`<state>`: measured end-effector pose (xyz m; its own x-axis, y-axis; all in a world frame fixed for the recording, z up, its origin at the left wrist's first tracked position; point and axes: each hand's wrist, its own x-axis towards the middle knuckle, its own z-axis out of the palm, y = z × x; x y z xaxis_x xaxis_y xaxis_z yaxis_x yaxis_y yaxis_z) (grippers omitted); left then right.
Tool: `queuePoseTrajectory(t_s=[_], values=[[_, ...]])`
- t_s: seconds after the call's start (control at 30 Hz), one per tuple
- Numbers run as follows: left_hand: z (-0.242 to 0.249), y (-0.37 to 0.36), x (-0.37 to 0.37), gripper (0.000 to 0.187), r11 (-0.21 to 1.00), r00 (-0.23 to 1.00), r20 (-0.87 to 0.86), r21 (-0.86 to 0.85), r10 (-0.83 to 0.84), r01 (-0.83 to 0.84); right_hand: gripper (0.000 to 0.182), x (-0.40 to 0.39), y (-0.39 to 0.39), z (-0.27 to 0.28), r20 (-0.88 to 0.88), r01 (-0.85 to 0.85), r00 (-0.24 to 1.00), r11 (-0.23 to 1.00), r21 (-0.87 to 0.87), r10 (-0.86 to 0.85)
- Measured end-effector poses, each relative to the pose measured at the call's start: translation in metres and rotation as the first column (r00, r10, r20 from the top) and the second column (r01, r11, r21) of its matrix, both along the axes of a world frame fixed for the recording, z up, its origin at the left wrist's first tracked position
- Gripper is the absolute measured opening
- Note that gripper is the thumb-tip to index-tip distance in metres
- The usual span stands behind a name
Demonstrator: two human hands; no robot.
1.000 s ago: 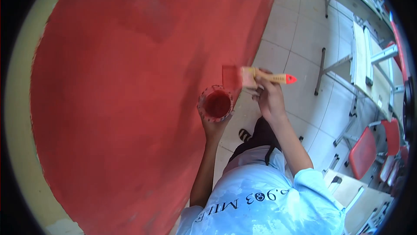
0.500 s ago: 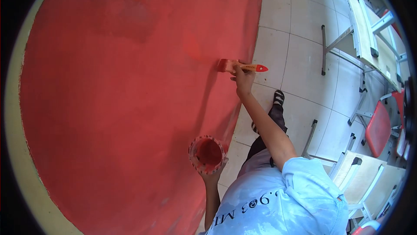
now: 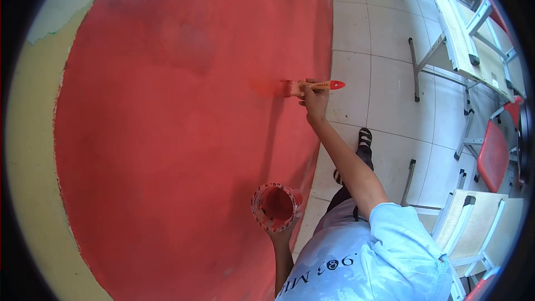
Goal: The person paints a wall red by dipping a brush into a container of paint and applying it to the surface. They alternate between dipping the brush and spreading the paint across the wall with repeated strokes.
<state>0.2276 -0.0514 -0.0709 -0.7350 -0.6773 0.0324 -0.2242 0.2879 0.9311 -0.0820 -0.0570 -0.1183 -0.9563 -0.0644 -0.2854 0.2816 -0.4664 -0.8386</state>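
Note:
My right hand (image 3: pixel 316 103) is closed around a flat paintbrush (image 3: pixel 320 85) with a wooden, red-tipped handle. Its red-coated bristles touch the red-painted wall (image 3: pixel 167 134), beside a brighter, wet-looking streak. Lower in the view, my left hand (image 3: pixel 282 235) holds up a paint bucket (image 3: pixel 277 206) from below, close to the wall. Red paint coats the inside of this bucket, and its rim is patterned. Part of the left hand's fingers is hidden by the bucket.
Pale tiles cover the floor (image 3: pixel 395 84) on the right, where my sandaled foot (image 3: pixel 364 136) stands. Beyond are desks with metal legs (image 3: pixel 462 39) and a red chair (image 3: pixel 493 156). A yellow wall strip (image 3: pixel 33 150) borders the red paint at left.
The whole view has shifted, so wall, floor and furniture sit differently. Against the wall, the brush has moved slightly up the picture toward the bright streak. Both hands keep their holds.

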Motion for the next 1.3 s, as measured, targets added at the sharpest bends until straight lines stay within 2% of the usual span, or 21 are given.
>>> queuePoseTrajectory(t_s=[0.03,0.07,0.1,0.17,0.23,0.33,0.4,0.47,0.57,0.63,0.7,0.73,0.77,0.8,0.83,0.9,0.97,1.07,1.13,1.2,1.3], values=[[-0.002,-0.002,0.001,0.081,1.0,1.0,-0.005,-0.015,-0.008,0.007,0.021,-0.001,0.002,0.002,-0.05,0.003,0.999,0.997,0.077,0.001],[-0.002,-0.002,0.003,0.082,1.0,1.0,-0.005,-0.026,-0.013,0.013,0.021,-0.012,-0.004,0.006,-0.181,-0.041,0.982,0.998,0.043,0.048],[0.004,0.001,0.001,0.082,0.997,1.0,-0.02,-0.081,-0.003,0.001,0.022,-0.022,-0.01,0.044,-0.307,-0.089,0.947,0.996,0.016,0.09],[0.019,0.007,-0.011,0.084,0.981,0.998,-0.058,-0.193,0.012,-0.023,0.023,-0.027,-0.02,0.141,-0.35,-0.098,0.936,0.981,-0.168,0.034],[0.017,0.007,-0.01,0.083,0.986,0.999,-0.047,-0.167,0.017,-0.025,0.024,-0.025,-0.016,0.204,-0.352,-0.078,0.935,0.947,-0.311,-0.039],[0.01,0.006,-0.003,0.083,0.991,0.999,-0.025,-0.129,0.033,-0.036,0.025,-0.029,-0.018,0.155,-0.235,-0.136,0.971,0.927,-0.349,0.054],[0.005,0.004,-0.002,0.083,0.994,1.0,0.006,-0.112,-0.004,0.004,0.021,-0.018,-0.016,0.073,0.028,-0.097,0.994,0.974,-0.203,0.104],[0.003,-0.002,-0.001,0.083,0.991,0.995,0.065,-0.104,-0.079,0.086,0.019,-0.008,-0.006,0.008,0.019,0.037,0.999,0.999,-0.011,-0.037],[0.012,0.004,-0.005,0.081,0.995,0.999,-0.04,-0.095,0.003,-0.007,0.018,-0.017,-0.014,0.048,-0.241,-0.038,0.97,0.999,-0.03,0.029],[0.03,0.009,-0.011,0.08,0.999,0.997,-0.071,-0.032,-0.008,0.005,0.018,-0.019,-0.023,0.136,-0.376,-0.091,0.926,0.985,-0.147,0.029],[0.028,0.008,-0.012,0.079,0.999,0.998,-0.067,-0.05,-0.014,0.01,0.018,-0.018,-0.013,0.212,-0.38,-0.115,0.925,0.935,-0.334,-0.023],[0.018,0.005,-0.006,0.079,0.995,0.999,-0.042,-0.104,-0.008,0.004,0.018,-0.02,-0.015,0.205,-0.329,-0.122,0.944,0.922,-0.369,-0.007],[0.012,0.003,0.0,0.079,0.988,1.0,-0.018,-0.157,-0.002,-0.001,0.019,-0.024,-0.017,0.189,-0.278,-0.127,0.96,0.907,-0.402,0.011],[0.012,0.003,0.001,0.079,0.995,1.0,-0.028,-0.103,0.01,-0.013,0.02,-0.028,-0.018,0.168,-0.232,-0.13,0.972,0.89,-0.436,0.028],[0.014,0.004,0.001,0.079,0.999,0.999,-0.037,-0.047,0.021,-0.022,0.02,-0.026,-0.025,0.118,-0.105,-0.107,0.992,0.915,-0.389,0.072],[0.011,0.007,0.005,0.08,0.999,0.999,-0.026,-0.017,0.038,-0.038,0.02,-0.006,-0.011,0.029,0.117,-0.088,0.986,0.974,-0.21,0.115],[0.008,0.0,0.013,0.083,0.995,0.999,0.014,-0.084,0.051,-0.05,0.02,0.012,0.001,-0.059,0.172,-0.044,0.985,0.995,0.088,0.029],[0.017,-0.002,0.013,0.083,0.975,0.999,0.046,-0.22,0.028,-0.017,0.022,0.022,-0.005,-0.033,-0.124,-0.049,0.99,0.995,0.089,0.06],[0.02,0.001,0.017,0.086,0.991,0.998,0.034,-0.125,0.044,-0.039,0.023,0.024,-0.026,0.036,-0.334,-0.048,0.943,0.993,-0.106,0.01],[0.025,0.001,0.014,0.088,0.996,1.0,0.016,-0.089,0.022,-0.021,0.022,0.03,-0.013,0.124,-0.286,-0.136,0.956,0.954,-0.266,0.056],[0.032,0.004,0.008,0.089,0.997,1.0,0.002,-0.079,-0.012,0.013,0.021,0.035,-0.001,0.12,-0.15,-0.095,0.988,0.917,-0.387,0.039]])
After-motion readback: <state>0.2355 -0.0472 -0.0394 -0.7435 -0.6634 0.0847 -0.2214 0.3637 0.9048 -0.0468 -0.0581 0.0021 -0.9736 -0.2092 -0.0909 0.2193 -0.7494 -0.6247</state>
